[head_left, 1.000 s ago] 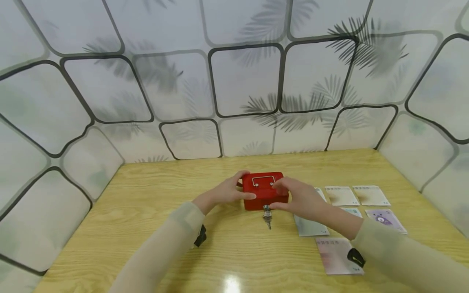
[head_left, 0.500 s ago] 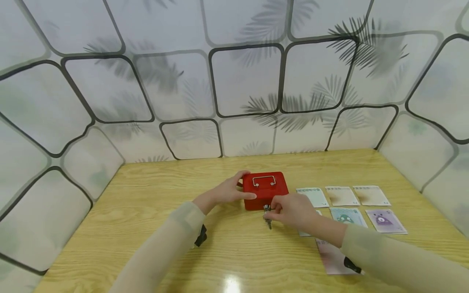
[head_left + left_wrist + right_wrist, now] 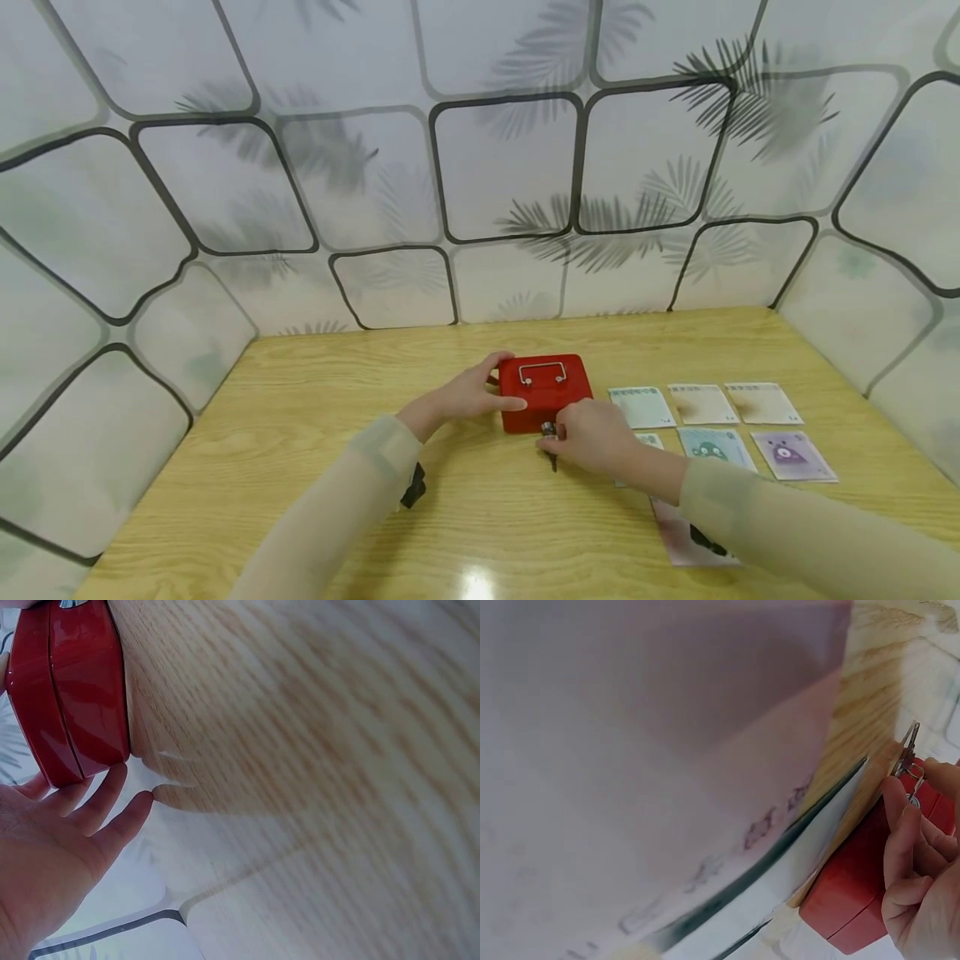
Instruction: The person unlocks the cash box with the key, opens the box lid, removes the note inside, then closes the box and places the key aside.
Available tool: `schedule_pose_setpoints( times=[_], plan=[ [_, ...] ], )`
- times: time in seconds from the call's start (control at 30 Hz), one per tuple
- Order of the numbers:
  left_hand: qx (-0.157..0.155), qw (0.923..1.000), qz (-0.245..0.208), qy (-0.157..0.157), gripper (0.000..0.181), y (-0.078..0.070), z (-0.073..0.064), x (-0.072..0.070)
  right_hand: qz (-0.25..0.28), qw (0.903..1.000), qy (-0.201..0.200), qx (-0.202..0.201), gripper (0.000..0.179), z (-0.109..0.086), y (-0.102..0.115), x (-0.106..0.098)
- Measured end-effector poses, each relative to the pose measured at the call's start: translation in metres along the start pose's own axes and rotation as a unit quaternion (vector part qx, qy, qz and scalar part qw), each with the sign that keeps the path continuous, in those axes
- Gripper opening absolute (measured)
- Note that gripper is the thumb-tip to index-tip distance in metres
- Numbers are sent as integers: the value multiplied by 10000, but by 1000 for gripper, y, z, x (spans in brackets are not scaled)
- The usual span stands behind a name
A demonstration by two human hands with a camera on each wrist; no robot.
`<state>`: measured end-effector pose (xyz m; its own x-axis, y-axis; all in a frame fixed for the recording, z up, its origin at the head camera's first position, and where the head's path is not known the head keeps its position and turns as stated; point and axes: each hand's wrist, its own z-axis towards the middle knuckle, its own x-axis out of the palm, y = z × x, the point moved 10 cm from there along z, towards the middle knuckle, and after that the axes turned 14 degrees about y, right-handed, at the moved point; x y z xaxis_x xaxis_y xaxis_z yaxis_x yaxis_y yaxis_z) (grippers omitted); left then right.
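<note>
A red metal cash box [image 3: 542, 398] with a folding wire handle on its lid stands on the table, lid down. My left hand [image 3: 467, 395] holds its left side, thumb along the front top edge and index finger at the back corner. In the left wrist view the left fingertips [image 3: 120, 774] touch the end of the cash box. At the front lock, my right hand [image 3: 600, 440] pinches a key between thumb and index finger. The right wrist view shows the keys [image 3: 907, 754] on a small ring, one hanging below the lock; the right fingers partly hide the lock.
To the right on the wooden table [image 3: 337, 367] lie several small stacks of play banknotes, among them a purple one [image 3: 791, 454] and a teal one [image 3: 712, 446]. A pink note [image 3: 686, 542] lies nearer, partly under the right forearm. A patterned wall backs the table.
My right hand has moved from over the box lid down to the lock and now pinches the key. My left hand has stayed on the box.
</note>
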<state>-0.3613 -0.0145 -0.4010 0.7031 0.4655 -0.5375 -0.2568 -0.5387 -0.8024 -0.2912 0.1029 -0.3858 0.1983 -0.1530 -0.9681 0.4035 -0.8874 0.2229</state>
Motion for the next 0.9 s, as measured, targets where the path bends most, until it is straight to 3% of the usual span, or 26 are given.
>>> schedule_pose_setpoints(
  times=[0.9],
  plan=[
    [59, 10000, -26, 15, 75, -2, -1, 1, -146, 9998, -144, -73, 55, 2, 3, 2]
  ],
)
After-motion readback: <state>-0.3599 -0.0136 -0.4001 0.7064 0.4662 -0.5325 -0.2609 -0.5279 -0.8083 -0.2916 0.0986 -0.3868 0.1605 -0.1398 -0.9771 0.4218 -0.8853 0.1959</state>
